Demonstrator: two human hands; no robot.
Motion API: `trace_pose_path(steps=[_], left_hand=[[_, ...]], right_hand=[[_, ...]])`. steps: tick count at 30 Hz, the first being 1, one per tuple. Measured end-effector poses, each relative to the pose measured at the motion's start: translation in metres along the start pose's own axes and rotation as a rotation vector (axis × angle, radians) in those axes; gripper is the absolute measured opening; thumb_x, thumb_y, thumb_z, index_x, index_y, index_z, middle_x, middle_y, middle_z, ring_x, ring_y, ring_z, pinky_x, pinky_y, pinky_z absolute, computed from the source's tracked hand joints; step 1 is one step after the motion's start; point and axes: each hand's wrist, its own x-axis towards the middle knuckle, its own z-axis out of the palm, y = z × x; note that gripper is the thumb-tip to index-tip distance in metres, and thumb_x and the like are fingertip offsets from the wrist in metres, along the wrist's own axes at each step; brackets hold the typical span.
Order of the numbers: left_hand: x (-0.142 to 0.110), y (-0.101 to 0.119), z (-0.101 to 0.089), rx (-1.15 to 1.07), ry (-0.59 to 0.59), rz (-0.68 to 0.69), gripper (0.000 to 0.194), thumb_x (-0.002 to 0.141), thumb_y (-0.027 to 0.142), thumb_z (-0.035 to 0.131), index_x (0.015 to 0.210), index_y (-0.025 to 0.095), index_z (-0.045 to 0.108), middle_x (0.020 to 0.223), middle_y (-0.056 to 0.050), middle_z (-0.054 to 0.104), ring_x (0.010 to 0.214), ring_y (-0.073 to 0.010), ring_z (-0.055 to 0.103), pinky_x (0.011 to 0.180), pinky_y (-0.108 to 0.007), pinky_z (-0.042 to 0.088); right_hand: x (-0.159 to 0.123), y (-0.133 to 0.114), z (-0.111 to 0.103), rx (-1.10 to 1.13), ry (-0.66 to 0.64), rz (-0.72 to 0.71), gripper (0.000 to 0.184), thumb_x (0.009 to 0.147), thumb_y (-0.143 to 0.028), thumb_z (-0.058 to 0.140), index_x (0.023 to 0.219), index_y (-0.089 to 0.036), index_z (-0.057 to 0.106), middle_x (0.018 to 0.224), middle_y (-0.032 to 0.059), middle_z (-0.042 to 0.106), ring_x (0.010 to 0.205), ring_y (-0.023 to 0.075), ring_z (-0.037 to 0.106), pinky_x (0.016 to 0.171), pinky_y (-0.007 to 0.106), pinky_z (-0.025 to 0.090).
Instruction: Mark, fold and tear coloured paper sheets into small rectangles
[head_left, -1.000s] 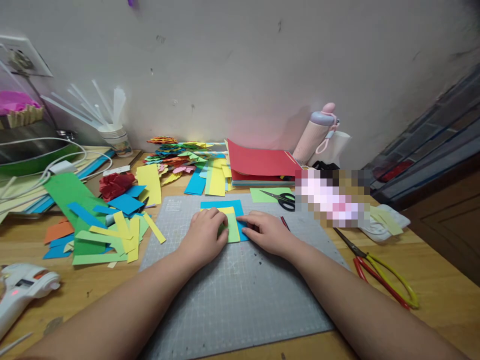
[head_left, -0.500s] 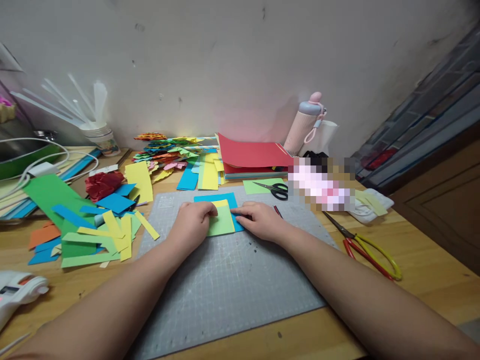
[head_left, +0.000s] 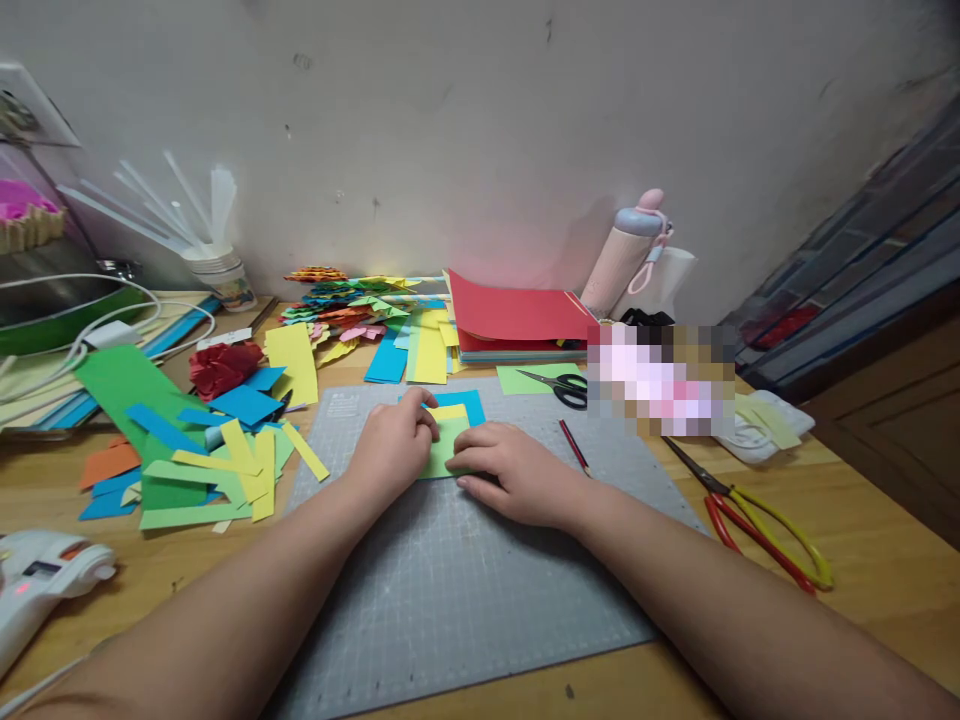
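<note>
A small layered stack of coloured paper lies on the grey cutting mat (head_left: 450, 590): a green sheet (head_left: 444, 452) on top, a strip of a yellow sheet (head_left: 452, 412) showing behind it, and a blue sheet (head_left: 475, 402) underneath. My left hand (head_left: 397, 437) grips the left side of the stack, its fingers curled over the edge. Across the right part of the green sheet rests my right hand (head_left: 517, 468), fingers stretched out, fingertips touching the paper. Both hands hide parts of the sheets.
Right of the mat lie red-and-yellow-handled scissors (head_left: 757, 525); a dark red pencil (head_left: 574, 445) and black scissors (head_left: 566, 388) are nearer. Paper strips (head_left: 247, 470) clutter the left, beside a white glue gun (head_left: 45, 580). Behind stand red paper sheets (head_left: 517, 310) and a pink bottle (head_left: 619, 265).
My right hand has shifted left and nearer to me, from the blue sheet's right side onto the green sheet. My left index finger has lifted and reached forward. The view has turned slightly left.
</note>
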Motion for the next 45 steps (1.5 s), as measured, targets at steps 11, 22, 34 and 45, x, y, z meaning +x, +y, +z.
trace_pose_path(steps=[11,22,34,45], left_hand=[[0.105,-0.038,-0.026,0.246,-0.162,0.21,0.063,0.06,0.048,0.074,0.116,0.026,0.058,0.133,-0.007,0.055,0.123,-0.0318,0.045,0.106,-0.046,0.017],[0.108,-0.063,-0.025,0.186,0.024,0.155,0.032,0.088,0.043,0.041,0.081,0.022,0.064,0.078,-0.005,0.066,0.085,-0.0226,0.056,0.085,-0.034,0.036],[0.122,-0.079,-0.034,0.059,0.243,0.005,0.044,0.087,0.052,0.039,0.071,0.017,0.061,0.053,0.001,0.047,0.047,-0.0128,0.041,0.047,-0.024,0.029],[0.106,-0.074,-0.038,0.415,0.092,0.543,0.027,0.083,0.015,0.044,0.091,0.026,0.067,0.078,-0.005,0.065,0.089,-0.0214,0.057,0.099,-0.04,0.032]], right_hand=[[-0.001,-0.001,-0.003,0.021,-0.019,0.03,0.022,0.091,-0.023,0.053,0.108,-0.021,0.066,0.107,0.007,0.065,0.099,0.0196,0.057,0.088,0.035,0.042],[0.001,0.002,-0.003,0.016,-0.025,0.022,0.022,0.091,-0.022,0.052,0.107,-0.02,0.067,0.106,0.0063,0.066,0.097,0.0189,0.057,0.086,0.034,0.043],[0.0,0.004,-0.002,0.031,-0.012,0.017,0.022,0.091,-0.021,0.053,0.107,-0.019,0.067,0.106,0.0063,0.066,0.097,0.0184,0.057,0.085,0.034,0.044],[0.001,0.004,-0.003,0.04,-0.01,0.02,0.022,0.091,-0.021,0.052,0.107,-0.018,0.067,0.104,0.0063,0.067,0.095,0.018,0.057,0.085,0.033,0.043]])
